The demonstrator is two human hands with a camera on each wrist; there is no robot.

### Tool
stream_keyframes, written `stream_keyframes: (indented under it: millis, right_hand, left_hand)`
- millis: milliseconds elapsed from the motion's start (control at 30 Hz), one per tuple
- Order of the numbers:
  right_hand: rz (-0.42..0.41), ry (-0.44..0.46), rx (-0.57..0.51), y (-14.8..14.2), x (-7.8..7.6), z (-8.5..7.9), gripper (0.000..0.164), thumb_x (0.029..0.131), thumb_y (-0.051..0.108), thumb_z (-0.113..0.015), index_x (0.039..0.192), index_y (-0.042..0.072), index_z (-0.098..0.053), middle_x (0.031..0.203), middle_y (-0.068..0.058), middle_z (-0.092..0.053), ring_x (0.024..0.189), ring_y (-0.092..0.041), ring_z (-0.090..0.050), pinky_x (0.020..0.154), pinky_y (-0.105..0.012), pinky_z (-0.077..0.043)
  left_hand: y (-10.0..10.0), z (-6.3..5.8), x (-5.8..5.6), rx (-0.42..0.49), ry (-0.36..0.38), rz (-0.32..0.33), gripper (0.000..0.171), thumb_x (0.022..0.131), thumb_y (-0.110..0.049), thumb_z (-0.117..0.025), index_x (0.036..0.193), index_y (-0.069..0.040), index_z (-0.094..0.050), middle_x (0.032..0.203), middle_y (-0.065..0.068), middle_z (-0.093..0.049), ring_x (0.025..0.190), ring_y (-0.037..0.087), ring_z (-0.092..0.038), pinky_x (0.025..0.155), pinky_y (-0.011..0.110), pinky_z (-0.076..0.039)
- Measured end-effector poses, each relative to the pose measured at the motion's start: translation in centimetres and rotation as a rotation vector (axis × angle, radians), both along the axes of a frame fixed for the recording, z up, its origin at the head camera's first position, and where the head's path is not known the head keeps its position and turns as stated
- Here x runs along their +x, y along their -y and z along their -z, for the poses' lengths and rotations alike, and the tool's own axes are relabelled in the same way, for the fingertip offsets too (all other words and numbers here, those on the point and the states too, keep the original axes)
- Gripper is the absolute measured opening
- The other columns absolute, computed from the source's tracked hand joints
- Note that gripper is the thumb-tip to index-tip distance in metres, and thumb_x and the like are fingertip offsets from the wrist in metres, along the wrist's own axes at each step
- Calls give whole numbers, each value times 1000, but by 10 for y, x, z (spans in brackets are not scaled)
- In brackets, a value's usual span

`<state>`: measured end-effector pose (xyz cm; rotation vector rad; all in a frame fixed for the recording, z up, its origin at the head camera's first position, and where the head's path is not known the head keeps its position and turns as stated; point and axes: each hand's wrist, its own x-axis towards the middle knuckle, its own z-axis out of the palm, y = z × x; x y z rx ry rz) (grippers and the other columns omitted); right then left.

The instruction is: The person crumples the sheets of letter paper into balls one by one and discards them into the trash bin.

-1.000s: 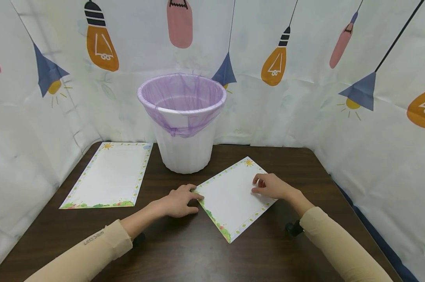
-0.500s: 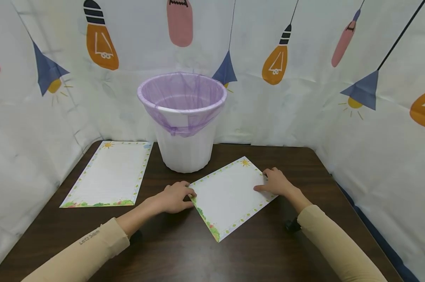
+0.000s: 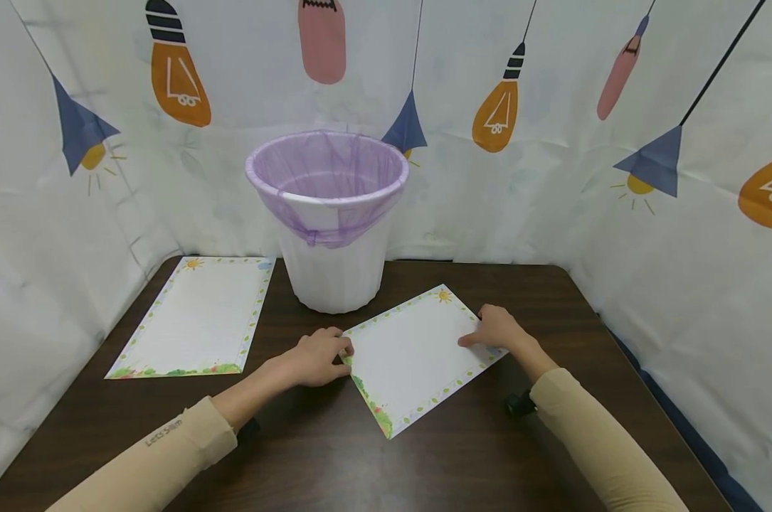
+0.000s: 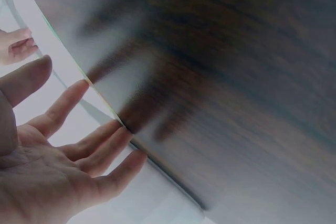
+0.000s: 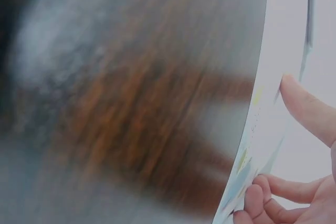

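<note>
A white sheet of paper (image 3: 408, 359) with a printed leaf-and-sun border lies slantwise on the table between both hands. My left hand (image 3: 318, 358) is at its left corner; in the left wrist view the relaxed fingers (image 4: 68, 116) reach to the paper's edge, with the thumb apart. At the opposite side, my right hand (image 3: 497, 331) grips the right edge. Its thumb (image 5: 307, 106) lies on the paper's face in the right wrist view, while the other fingers curl at the edge near the corner.
A second bordered sheet (image 3: 196, 320) lies flat at the table's left. Behind, a white bin (image 3: 334, 274) stands with a purple bag (image 3: 334, 235) lining it. The dark wooden table (image 3: 309, 455) meets a printed cloth backdrop (image 3: 546, 192) at the back and sides.
The slanted sheet has shifted a little left. My right hand has moved from above the paper to its right edge, where the fingers have curled in. My left hand has drawn slightly left.
</note>
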<state>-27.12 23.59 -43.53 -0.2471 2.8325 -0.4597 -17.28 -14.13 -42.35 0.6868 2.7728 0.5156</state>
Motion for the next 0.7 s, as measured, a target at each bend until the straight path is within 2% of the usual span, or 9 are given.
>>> stream_keyframes:
  millis: [200,467,700]
  right_hand:
    - [31,29,-30,3,0,-3,74,79,42,-89,119,-12,-57,105,-19,-62,89,-30,-58,79,-44,-53]
    - [67,67,-49,5,-3,-1,75,79,38,-90,124,-12,-56,114,-21,-62,94,-31,-59,84,-45,-53]
    - [46,72,-68,6,-4,-1,71,80,33,-90,123,-14,-57,112,-21,-63,93,-30,-60,84,-45,-53]
  left_hand:
    - [-1,1,-1,5,-17,-8,20,98,-23,-71,113,-11,-68,136,21,-53,124,42,-49,93,64,-43]
    - [-5,5,-10,68,-19,-63,44,94,-18,-74,132,-1,-60,119,24,-49,112,43,-44,92,55,-42]
    - [-8,9,-19,88,-5,-123,59,88,-20,-83,136,-1,-55,122,28,-44,111,44,-45,92,58,-44]
